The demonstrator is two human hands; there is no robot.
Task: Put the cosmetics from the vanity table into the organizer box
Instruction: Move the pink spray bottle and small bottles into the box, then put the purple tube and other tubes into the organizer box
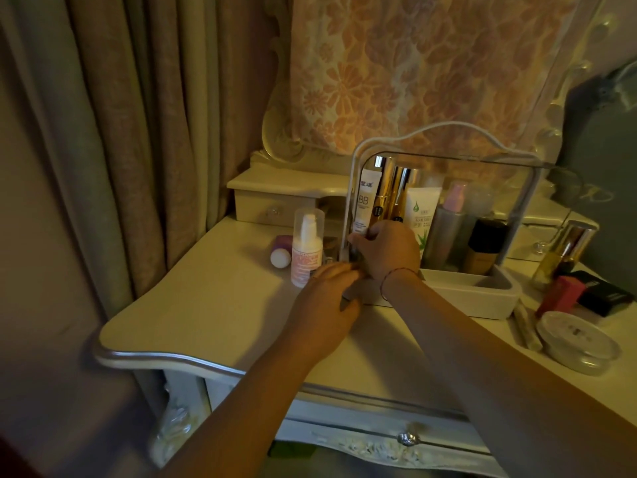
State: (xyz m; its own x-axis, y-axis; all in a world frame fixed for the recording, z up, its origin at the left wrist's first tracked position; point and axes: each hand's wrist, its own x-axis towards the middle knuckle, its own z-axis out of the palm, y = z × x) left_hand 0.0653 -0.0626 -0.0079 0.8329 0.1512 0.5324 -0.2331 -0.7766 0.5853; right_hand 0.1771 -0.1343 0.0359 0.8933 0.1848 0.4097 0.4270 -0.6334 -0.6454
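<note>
The white organizer box [482,294] with a raised clear lid [448,188] stands right of the vanity table's middle. Upright inside are a white BB tube [366,205], gold tubes [396,191], a green-printed tube [422,208], a pink-capped bottle [448,219] and a dark foundation bottle [484,246]. My right hand [386,250] reaches into the box's left end, fingers curled around the BB tube's lower end. My left hand [327,298] presses on the box's front left corner with bent fingers. A pump bottle with a pink label [307,246] and a purple roll-on [281,253] sit left of the box.
Right of the box are a gold bottle [565,253], a red box [560,294], a black compact [606,296], a round lidded jar [575,343] and a pale stick [525,326]. A small drawer unit [275,201] stands at the back left, with curtains behind it.
</note>
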